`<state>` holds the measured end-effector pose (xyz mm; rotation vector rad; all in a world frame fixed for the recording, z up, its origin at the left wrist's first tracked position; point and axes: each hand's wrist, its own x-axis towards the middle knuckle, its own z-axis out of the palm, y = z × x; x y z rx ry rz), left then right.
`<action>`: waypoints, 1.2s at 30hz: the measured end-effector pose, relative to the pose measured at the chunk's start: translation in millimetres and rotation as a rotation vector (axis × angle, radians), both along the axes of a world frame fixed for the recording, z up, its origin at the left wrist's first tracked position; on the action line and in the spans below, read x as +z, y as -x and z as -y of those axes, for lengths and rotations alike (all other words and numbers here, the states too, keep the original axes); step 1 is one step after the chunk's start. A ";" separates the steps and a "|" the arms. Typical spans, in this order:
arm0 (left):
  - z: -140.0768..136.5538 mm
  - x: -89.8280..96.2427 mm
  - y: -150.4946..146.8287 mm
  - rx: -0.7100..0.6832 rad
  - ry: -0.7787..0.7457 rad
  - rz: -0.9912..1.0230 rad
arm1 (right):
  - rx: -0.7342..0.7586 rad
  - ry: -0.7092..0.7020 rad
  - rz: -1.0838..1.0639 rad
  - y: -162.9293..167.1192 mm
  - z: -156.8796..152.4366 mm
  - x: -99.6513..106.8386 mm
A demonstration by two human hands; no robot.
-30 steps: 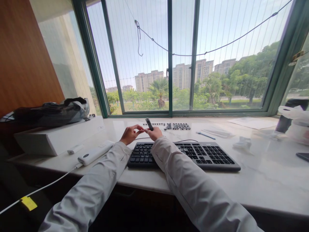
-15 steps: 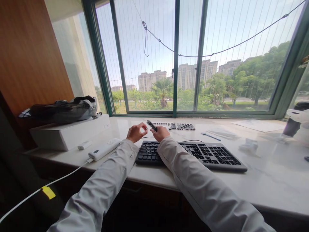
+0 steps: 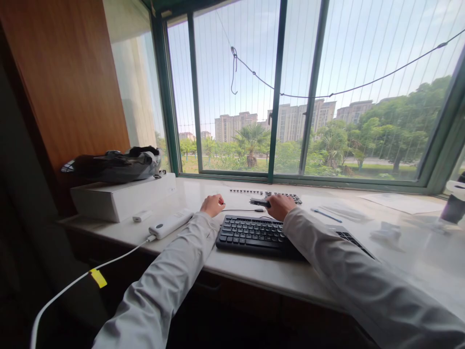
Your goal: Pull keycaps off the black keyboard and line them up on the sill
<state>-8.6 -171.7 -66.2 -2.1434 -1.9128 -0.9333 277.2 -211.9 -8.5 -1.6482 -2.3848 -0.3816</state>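
The hands have just parted, opening more of the keyboard (image 3: 250,237), four o'clock from the left hand (image 3: 212,205), to easy reach. At three o'clock, the right hand (image 3: 280,207) clasps a dark tool (image 3: 263,202); whether the curled left grip pinches anything, I cannot tell.

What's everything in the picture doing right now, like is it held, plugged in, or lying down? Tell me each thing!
Right hand: closed around a dark tool.
Dark tool: held, tip pointing left.
Left hand: curled; can't tell if it holds anything.
Keyboard: lying flat, partly hidden.
Loose keycaps: set out in rows.
White cable: plugged into the white device.
White device: lying flat.
Blue pen-like stick: lying down.
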 end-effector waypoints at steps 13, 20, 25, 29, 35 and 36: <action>0.0 1.9 0.8 0.013 -0.025 -0.018 | -0.306 -0.019 0.034 -143.1 5.0 -20.2; -8.7 3.0 2.9 0.082 0.001 -0.044 | -0.340 -0.046 -0.070 -157.5 2.4 -17.1; -33.3 17.9 2.3 0.086 0.092 -0.110 | -0.333 -0.006 -0.099 -160.6 1.5 -17.2; -68.8 27.4 3.4 0.185 0.147 -0.175 | -0.337 -0.014 -0.094 -162.7 -0.4 -20.3; -127.6 25.6 9.9 0.260 0.232 -0.221 | -0.317 -0.010 -0.077 -171.9 -4.8 -22.8; -136.9 25.0 11.2 0.263 0.240 -0.235 | -0.322 0.002 -0.077 -174.3 -5.7 -22.9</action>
